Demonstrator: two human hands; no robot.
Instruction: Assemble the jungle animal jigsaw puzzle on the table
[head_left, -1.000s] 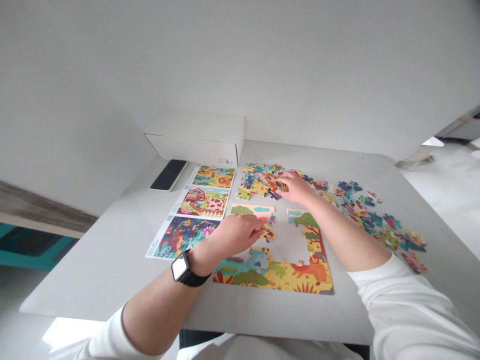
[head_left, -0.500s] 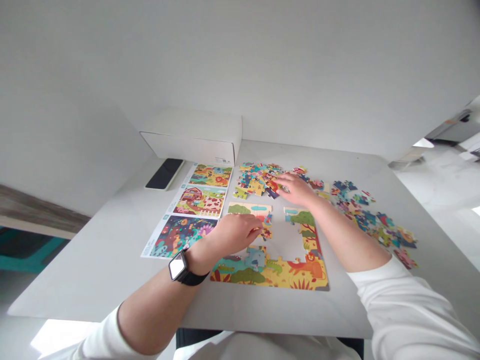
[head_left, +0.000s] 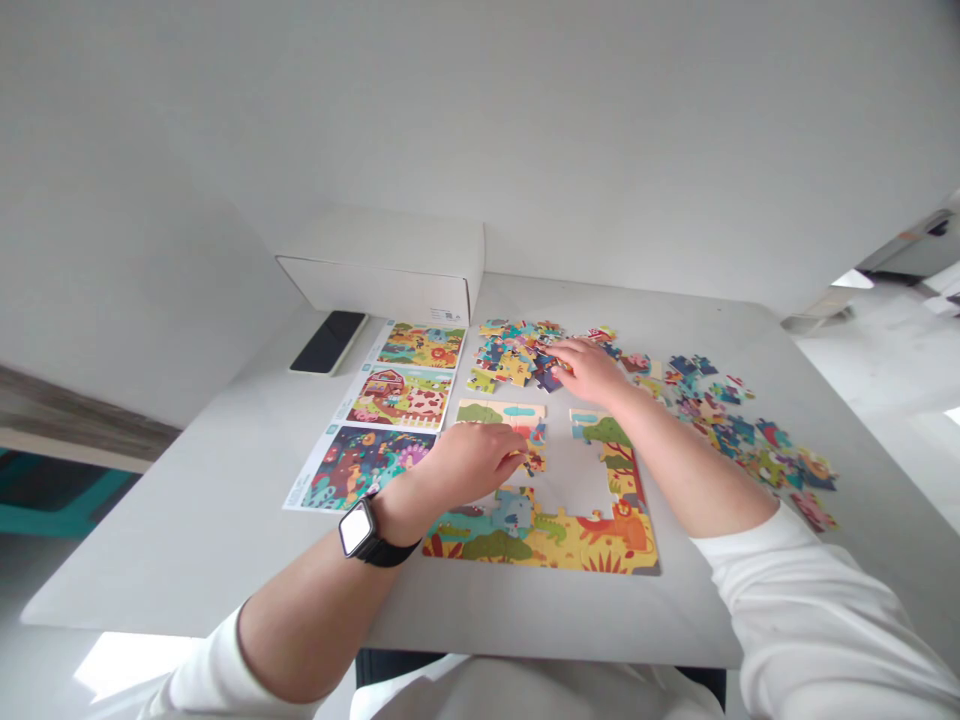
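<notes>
A partly assembled jigsaw puzzle (head_left: 562,555) with jungle animals lies in front of me, with a gap in its middle and upper part. My left hand (head_left: 484,460), with a black watch on the wrist, is over the puzzle's left side. Its fingers are curled and pressed together, the tips beside a yellow piece (head_left: 535,460); whatever they may grip is hidden. Beyond the puzzle, my right hand (head_left: 589,372) reaches into a heap of loose pieces (head_left: 514,355). Its fingers close around a puzzle piece, of which a bit of orange shows at the fingertips.
A sheet (head_left: 337,425) with three printed pictures lies left of the puzzle. Behind it are a phone (head_left: 328,343) and a white box (head_left: 375,285) by the wall. More loose pieces (head_left: 739,430) spread along the right side of the table (head_left: 187,540).
My right hand's fingers have closed in the heap, and the orange-red piece that lay open by them is now mostly covered. My left hand stays nearly in place. The view has shifted slightly.
</notes>
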